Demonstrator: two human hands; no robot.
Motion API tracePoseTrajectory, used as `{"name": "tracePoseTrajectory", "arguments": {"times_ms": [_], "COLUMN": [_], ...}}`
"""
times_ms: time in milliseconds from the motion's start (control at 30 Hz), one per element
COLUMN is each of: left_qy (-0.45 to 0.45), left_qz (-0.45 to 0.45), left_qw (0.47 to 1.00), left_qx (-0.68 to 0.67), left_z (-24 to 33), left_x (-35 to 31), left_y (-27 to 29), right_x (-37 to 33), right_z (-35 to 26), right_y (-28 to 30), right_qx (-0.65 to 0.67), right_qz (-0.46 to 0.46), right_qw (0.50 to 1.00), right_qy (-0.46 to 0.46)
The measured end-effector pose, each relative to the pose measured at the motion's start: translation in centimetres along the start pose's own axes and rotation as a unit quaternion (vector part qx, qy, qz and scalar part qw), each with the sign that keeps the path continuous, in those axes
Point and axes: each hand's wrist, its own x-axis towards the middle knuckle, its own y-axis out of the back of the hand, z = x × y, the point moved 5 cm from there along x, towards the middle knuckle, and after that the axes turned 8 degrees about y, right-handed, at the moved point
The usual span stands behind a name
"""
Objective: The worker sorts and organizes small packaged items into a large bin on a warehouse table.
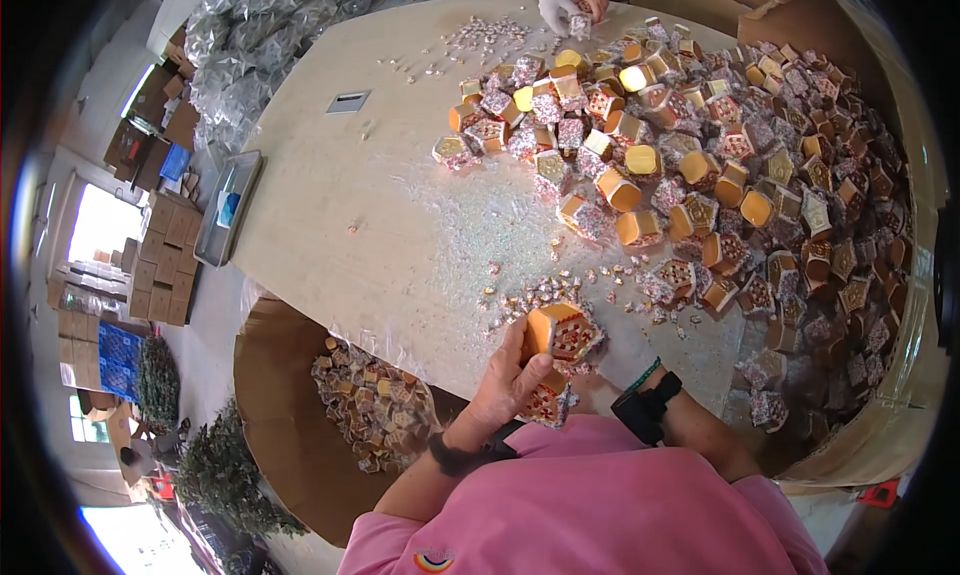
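My left hand (503, 383) is closed around a small house-shaped ornament (570, 335) with an orange base and red-and-white decorated sides. A second house ornament (546, 403) sits just below it, against the same hand's thumb side. My right hand (627, 358) seems to wear a white glove and is beside the held ornaments, over the table. Its fingers are blurred, so their grip does not show. Small pink-and-white pieces (540, 293) lie loose on the table (330, 205) just beyond my left hand, near scattered glitter (475, 230).
A large heap of house ornaments (690, 165) covers the table's right side. To my left stands a cardboard bin (280, 425) holding more ornaments. Across the table, another person's gloved hand (555, 10) works. A metal tray (228, 210) is by the left edge, near clear plastic bags (260, 45).
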Motion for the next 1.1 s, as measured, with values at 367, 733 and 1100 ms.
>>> {"name": "tracePoseTrajectory", "arguments": {"times_ms": [367,733,1100], "left_qy": [0.048,0.070,0.126], "left_qz": [0.037,0.276,0.556], "left_qw": [0.995,0.839,0.801], "left_qx": [-0.073,-0.465,0.184], "left_z": [-2.7,-9.6,-15.4], "left_x": [-0.2,-6.5,-11.8], "left_y": [1.2,12.2,24.4], "right_x": [0.7,1.9,2.6], "right_z": [-1.1,-0.5,-1.2], "right_y": [0.1,2.8,3.8], "right_qx": [-0.126,-0.260,-0.554], "right_qz": [0.065,0.060,0.066], "right_qw": [0.990,0.963,0.827], "right_qy": [-0.010,0.038,0.075]}}
